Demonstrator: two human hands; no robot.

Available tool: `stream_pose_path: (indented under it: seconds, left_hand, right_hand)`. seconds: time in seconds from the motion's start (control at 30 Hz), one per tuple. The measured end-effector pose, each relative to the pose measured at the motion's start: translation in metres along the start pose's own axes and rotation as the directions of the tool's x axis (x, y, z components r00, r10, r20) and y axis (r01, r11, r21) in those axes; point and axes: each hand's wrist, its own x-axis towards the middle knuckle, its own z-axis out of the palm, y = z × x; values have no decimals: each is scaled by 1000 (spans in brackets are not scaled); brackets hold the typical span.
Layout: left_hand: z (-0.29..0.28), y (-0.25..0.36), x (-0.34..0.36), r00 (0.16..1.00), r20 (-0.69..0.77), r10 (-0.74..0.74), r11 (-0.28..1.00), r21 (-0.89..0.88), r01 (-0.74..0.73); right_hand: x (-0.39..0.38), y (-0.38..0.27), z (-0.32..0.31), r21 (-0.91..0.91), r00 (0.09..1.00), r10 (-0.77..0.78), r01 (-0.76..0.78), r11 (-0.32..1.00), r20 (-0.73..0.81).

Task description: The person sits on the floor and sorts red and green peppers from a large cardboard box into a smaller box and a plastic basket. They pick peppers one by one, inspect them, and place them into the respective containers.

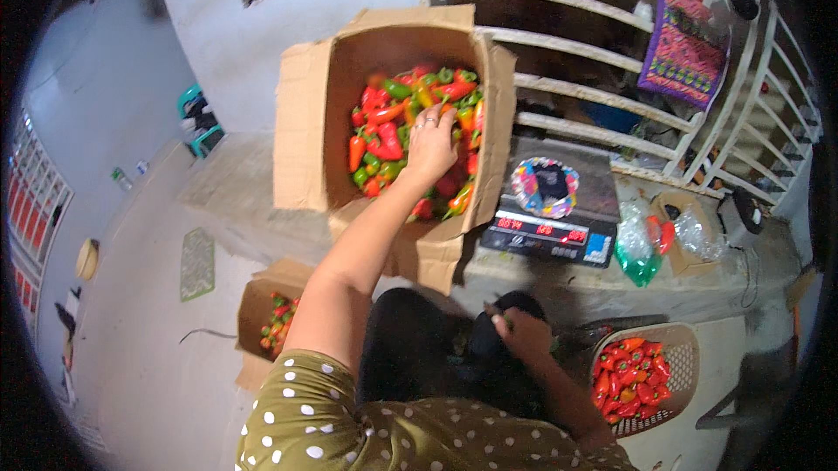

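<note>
A large open cardboard box [305, 122] holds several red, orange and green peppers [384, 135]. My left hand [432, 144], with a ring on one finger, reaches into it and rests on the peppers, fingers apart and tips among them. My right hand [524, 331] is low near my lap, fingers curled over a dark bag [419, 349]. What it holds is too small and dark to tell.
A digital scale [550, 240] with a colourful bowl [546, 187] stands right of the box. Beside it lie clear plastic bags [642, 248]. A beige basket [685, 344] of red peppers is at lower right. A smaller box [257, 301] of peppers sits lower left. A white railing [594, 48] runs behind.
</note>
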Motion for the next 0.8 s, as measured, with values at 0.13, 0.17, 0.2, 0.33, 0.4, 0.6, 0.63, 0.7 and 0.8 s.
stream_pose_path:
  seconds: [0.13,0.17,0.2,0.33,0.4,0.6,0.63,0.7,0.8]
  left_hand:
    - [55,-16,46,951,147,-273,950,194,243]
    - [54,-11,47,953,182,-242,965,143,218]
    - [44,-7,45,953,214,-216,975,102,198]
    - [41,-54,23,969,186,-162,984,-46,173]
    - [39,-60,-11,943,228,-243,956,-107,272]
    - [37,-74,-62,887,307,-346,889,-194,414]
    - [39,-71,-58,900,272,-340,911,-144,387]
    - [36,-51,-50,927,272,-259,949,-109,297]
    - [29,-14,-45,931,239,-275,961,68,266]
  right_hand:
    - [0,-3,-11,71,999,53,-53,996,8]
    - [-2,-2,-13,71,996,80,-82,994,41]
    - [-4,-1,-13,77,992,95,-101,992,77]
    - [-1,-6,-8,95,997,76,-74,993,-8]
    - [1,-4,-5,161,998,58,-57,985,1]
    - [2,-11,-4,85,999,-14,17,996,-30]
    - [2,-12,-6,78,1000,-9,10,997,-16]
    - [2,-10,-7,53,1000,15,-15,998,10]
    - [0,-5,-5,18,999,34,-34,999,12]
